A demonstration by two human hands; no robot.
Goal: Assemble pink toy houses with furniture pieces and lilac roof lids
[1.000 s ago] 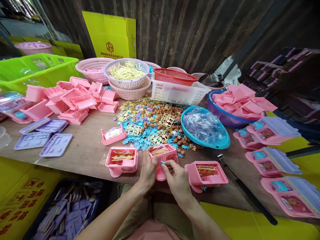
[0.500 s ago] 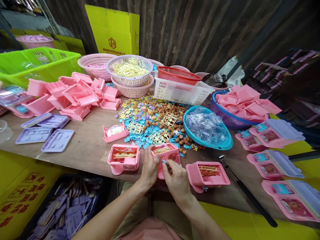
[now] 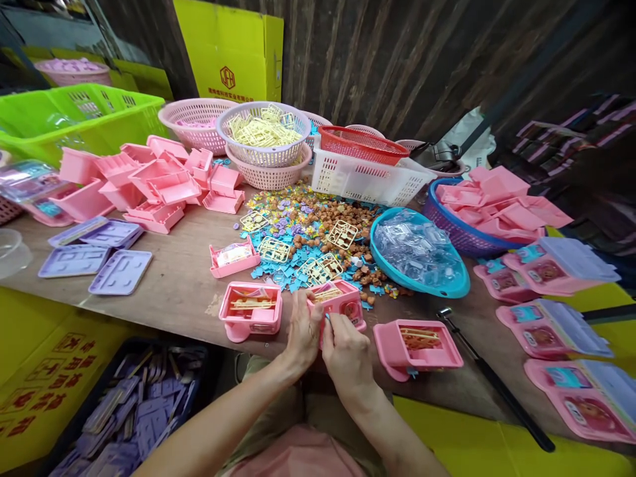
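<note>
At the table's front edge my left hand (image 3: 304,331) is closed on the left side of a pink plastic toy box (image 3: 342,303) with cream sticks inside. My right hand (image 3: 346,344) is pinched at the box's near end. A small blue piece (image 3: 327,318) peeks out by its thumb; most of it is hidden by the fingers. Left of my hands stands a similar pink box (image 3: 259,317), filled with cream and orange parts. Another filled pink box (image 3: 432,351) sits to the right.
Loose small parts (image 3: 318,245) are heaped beyond my hands. A turquoise basin (image 3: 460,286) of clear pieces stands right of them, and a black-handled hammer-like tool (image 3: 501,384) lies nearer. Lilac trays (image 3: 122,273) lie at left; pink boxes with lilac lids (image 3: 571,324) line the right.
My right fingers have closed in on the near end of the pink box, and less of the blue piece shows. The whole view has shifted slightly.
</note>
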